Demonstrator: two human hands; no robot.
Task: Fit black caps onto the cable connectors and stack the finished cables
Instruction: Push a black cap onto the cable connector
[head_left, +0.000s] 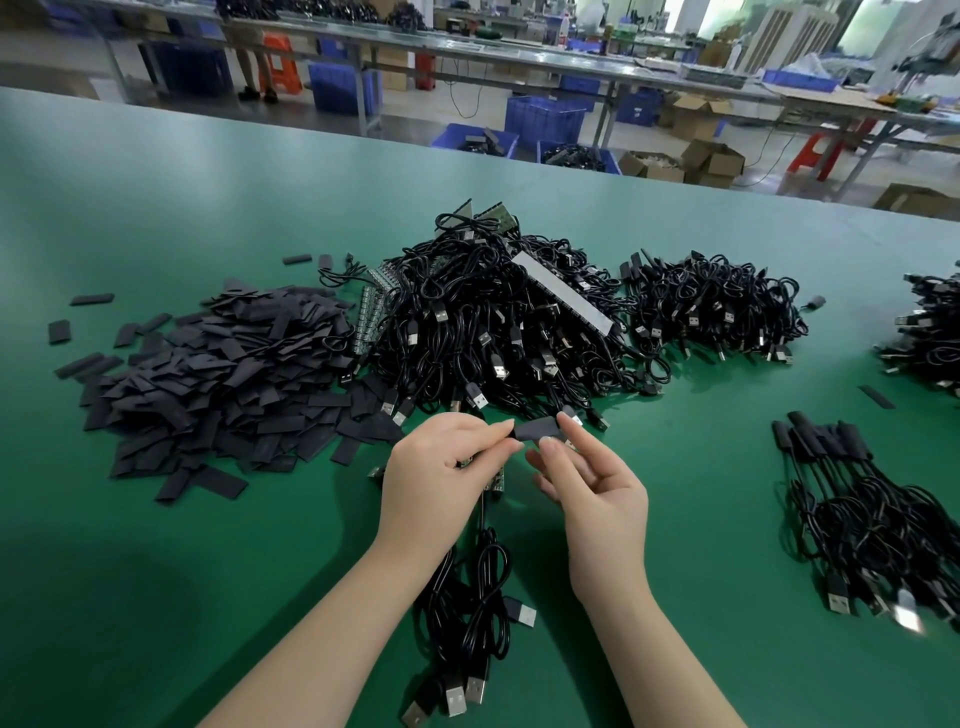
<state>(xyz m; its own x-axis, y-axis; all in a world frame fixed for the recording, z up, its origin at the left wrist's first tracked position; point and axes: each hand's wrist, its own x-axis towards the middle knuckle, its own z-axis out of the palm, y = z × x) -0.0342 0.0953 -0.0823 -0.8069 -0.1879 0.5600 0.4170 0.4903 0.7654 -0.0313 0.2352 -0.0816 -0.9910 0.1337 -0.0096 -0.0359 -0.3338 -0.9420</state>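
Nearest the person, a few cables (470, 623) hang from the left hand down onto the green table (156, 571), their USB plugs (457, 693) lying at the near edge — kept in one bunch, it seems, so each can be capped in turn without reaching again.

Above them the left hand (441, 467) is curled round the cables' small green board ends (493, 480) and pinches one end of a black cap (537, 431) between thumb and forefinger. The right hand (597, 493) pinches the cap's other end, its remaining fingers loosely spread. Holding the cap from both sides probably steadies or opens it so a connector can slide in; whether one is already inside cannot be told.

To the right lies a stack (862, 519) of finished cables, capped ends together and pointing away — placed within easy reach of the right hand for setting down.

Beyond the hands, a heap of loose caps (218, 374) sits on the left and a big pile of uncapped cables (493, 322) in the middle, both close enough to draw from. A smaller cable pile (711, 306) lies further right, and another (930, 332) at the right edge.

Farthest off, workbenches (519, 57) and blue crates (545, 122).
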